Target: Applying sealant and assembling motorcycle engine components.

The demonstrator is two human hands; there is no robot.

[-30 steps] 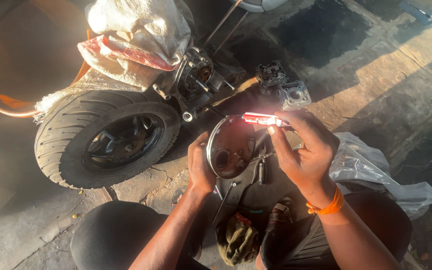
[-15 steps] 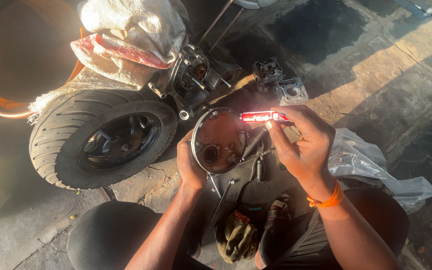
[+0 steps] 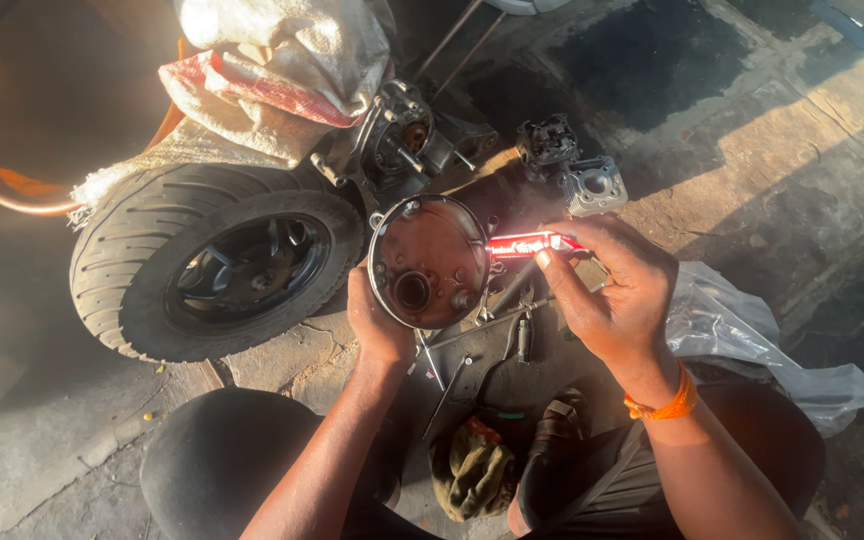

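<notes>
- Round, dished metal engine cover (image 3: 430, 262), rust-brown on its inner face with a dark centre bore, is held upright above the ground, its inner face turned to the camera, just right of the wheel.
- Left hand (image 3: 380, 328) is closed on the cover's lower left rim, fingers behind it, thumb at the edge.
- Right hand (image 3: 612, 290) pinches a small red and white tube (image 3: 530, 244) between thumb and forefingers; the nozzle end points at the cover's right rim and looks to touch it or sit just beside it.
- Step in hand, by judgement: applying a bead from the tube along the cover's rim.
- Next move calls for steady squeeze and turning the cover so the nozzle follows the rim.
- Left of the cover lies a black rubber tyre on a dark spoked wheel (image 3: 214, 262); above it, a white woven sack (image 3: 272, 50).
- A grey metal cylinder block (image 3: 592, 185) sits on the paved ground (image 3: 752, 150) beyond the right hand.
- Loose slim tools (image 3: 472, 340) lie under the cover; crumpled clear plastic (image 3: 752, 340) lies at the right.
</notes>
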